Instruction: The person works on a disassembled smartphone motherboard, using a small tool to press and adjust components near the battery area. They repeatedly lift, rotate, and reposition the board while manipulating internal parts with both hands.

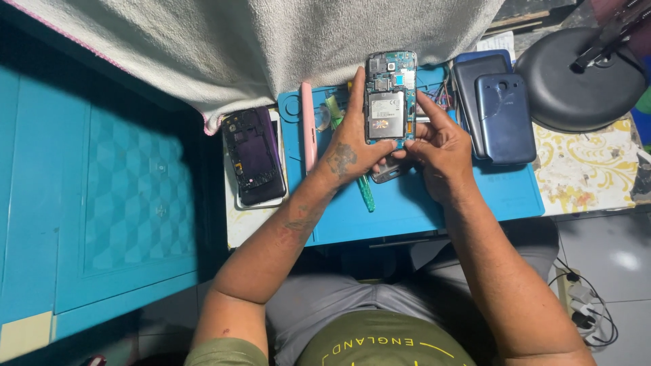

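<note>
Just above the centre of the frame, the left hand (349,152) and the right hand (437,149) together grip an opened phone (388,102) with its back off and circuit board bared, the left fingers wrapped along its left edge and the right fingertips pinching its lower right edge, above the blue work mat (407,203). The work looks like a teardown at the lower end of the board, calling for a careful, steady pinch. A green pry tool (365,190) lies under the left hand, a dark phone frame (254,156) to the left, two blue back covers (498,112) to the right.
</note>
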